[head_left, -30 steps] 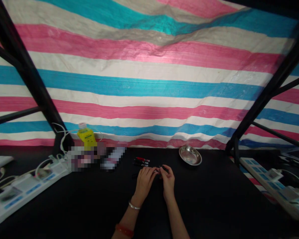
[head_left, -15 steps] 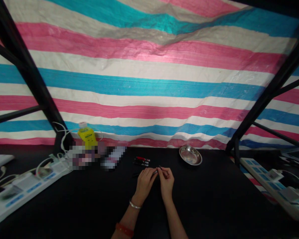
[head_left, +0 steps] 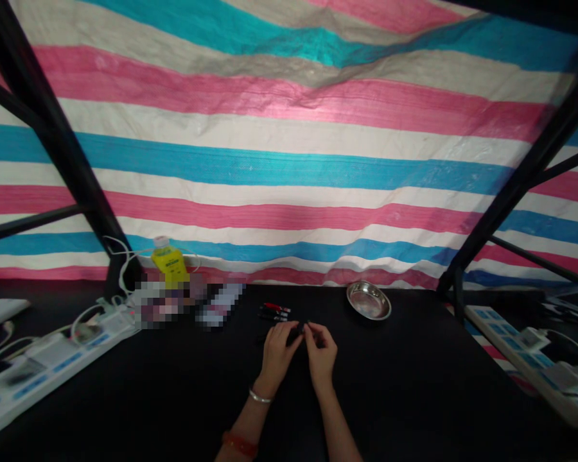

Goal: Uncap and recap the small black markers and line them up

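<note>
Both my hands meet over the black table, fingertips almost touching. My left hand (head_left: pixel 278 354) is closed round a slim dark pen (head_left: pixel 264 338), whose one end seems to stick out to the left of the fingers. With thumb and forefinger, my right hand (head_left: pixel 322 351) pinches a small dark piece at the pen's other end; the fingers hide most of it. Just beyond my left hand lie several pens (head_left: pixel 275 309), a red one and black ones, side by side.
A round metal dish (head_left: pixel 368 301) stands to the right. At the back left are a yellow bottle (head_left: pixel 170 263) and blurred items (head_left: pixel 221 305). Power strips with chargers and cables, a left one (head_left: pixel 52 366) and a right one (head_left: pixel 525 350), flank the black table (head_left: pixel 390 385).
My hands stay in nearly the same place. The fingers have shifted slightly around the small dark piece between them, and the left fingertips sit a little higher.
</note>
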`<state>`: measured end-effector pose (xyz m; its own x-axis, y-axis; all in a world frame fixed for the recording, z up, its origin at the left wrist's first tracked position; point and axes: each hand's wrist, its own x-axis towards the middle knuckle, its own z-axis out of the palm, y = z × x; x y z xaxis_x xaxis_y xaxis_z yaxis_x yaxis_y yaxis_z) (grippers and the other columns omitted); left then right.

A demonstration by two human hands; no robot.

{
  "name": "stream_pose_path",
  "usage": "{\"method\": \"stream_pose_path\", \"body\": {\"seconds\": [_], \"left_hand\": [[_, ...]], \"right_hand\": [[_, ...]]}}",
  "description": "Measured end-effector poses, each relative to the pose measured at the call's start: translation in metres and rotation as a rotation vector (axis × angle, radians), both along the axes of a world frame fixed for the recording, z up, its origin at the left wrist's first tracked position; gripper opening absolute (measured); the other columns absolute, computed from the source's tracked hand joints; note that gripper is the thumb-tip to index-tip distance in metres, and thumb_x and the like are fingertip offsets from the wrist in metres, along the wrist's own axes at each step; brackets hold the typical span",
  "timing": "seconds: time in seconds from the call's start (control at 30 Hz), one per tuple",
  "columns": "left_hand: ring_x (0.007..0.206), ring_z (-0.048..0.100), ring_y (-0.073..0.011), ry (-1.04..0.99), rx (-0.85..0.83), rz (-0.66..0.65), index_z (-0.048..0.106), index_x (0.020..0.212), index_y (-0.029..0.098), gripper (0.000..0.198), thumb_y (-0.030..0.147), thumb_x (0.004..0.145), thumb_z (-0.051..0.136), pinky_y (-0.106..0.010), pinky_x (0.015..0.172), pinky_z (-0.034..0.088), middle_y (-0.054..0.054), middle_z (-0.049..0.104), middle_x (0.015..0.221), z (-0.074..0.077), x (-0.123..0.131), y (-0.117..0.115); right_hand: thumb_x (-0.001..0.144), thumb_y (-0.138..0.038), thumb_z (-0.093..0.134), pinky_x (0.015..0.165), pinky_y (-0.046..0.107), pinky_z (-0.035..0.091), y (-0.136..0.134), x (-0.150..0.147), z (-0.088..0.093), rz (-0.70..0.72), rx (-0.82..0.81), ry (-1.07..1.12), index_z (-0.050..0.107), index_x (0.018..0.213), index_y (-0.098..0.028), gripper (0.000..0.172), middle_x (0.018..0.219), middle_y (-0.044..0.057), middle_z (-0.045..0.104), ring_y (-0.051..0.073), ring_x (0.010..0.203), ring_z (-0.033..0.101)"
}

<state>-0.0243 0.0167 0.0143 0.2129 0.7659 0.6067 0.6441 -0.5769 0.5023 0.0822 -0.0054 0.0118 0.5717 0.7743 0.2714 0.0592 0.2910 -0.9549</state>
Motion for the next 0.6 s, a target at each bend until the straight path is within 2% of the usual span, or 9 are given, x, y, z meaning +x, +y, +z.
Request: {"method": "stream_pose_path", "body": {"seconds": [0.13,0.23,0.43,0.6], "left_hand": [[0.088,0.061,-0.0187,0.029,-0.028,0.007,0.062,0.098,0.02,0.02,0.031,0.086,0.05,-0.035,0.079,0.046,-0.005,0.068,0.094,-0.001,-0.001,0.001],[0.089,0.061,-0.0175,0.061,-0.014,0.0,0.061,0.102,0.022,0.021,0.029,0.087,0.048,-0.034,0.08,0.044,-0.004,0.068,0.096,-0.003,-0.001,0.002],[0.106,0.054,-0.0201,0.145,0.049,0.133,0.061,0.109,0.026,0.025,0.027,0.086,0.051,-0.035,0.087,0.041,-0.005,0.061,0.115,0.003,0.0,-0.002],[0.102,0.054,-0.0203,0.248,0.02,0.105,0.058,0.115,0.032,0.03,0.026,0.088,0.046,-0.034,0.081,0.039,-0.002,0.063,0.111,0.007,-0.001,-0.006]], "right_hand": [[0.066,-0.048,0.068,0.063,0.029,0.05,0.004,0.009,-0.002,-0.186,-0.009,0.222,0.064,0.082,-0.013,0.038,0.074,0.007,0.068,0.019,0.07,0.063],[0.063,-0.051,0.069,0.062,0.029,0.05,0.007,0.015,-0.005,-0.257,-0.025,0.288,0.063,0.077,-0.014,0.04,0.071,0.007,0.067,0.019,0.067,0.063],[0.065,-0.046,0.069,0.066,0.029,0.049,0.005,0.009,-0.006,-0.16,-0.023,0.242,0.063,0.076,-0.013,0.035,0.072,0.006,0.067,0.019,0.07,0.063],[0.069,-0.043,0.067,0.066,0.028,0.047,0.0,-0.004,0.001,-0.024,-0.013,0.119,0.062,0.072,-0.015,0.029,0.073,0.005,0.067,0.018,0.071,0.062]]}}
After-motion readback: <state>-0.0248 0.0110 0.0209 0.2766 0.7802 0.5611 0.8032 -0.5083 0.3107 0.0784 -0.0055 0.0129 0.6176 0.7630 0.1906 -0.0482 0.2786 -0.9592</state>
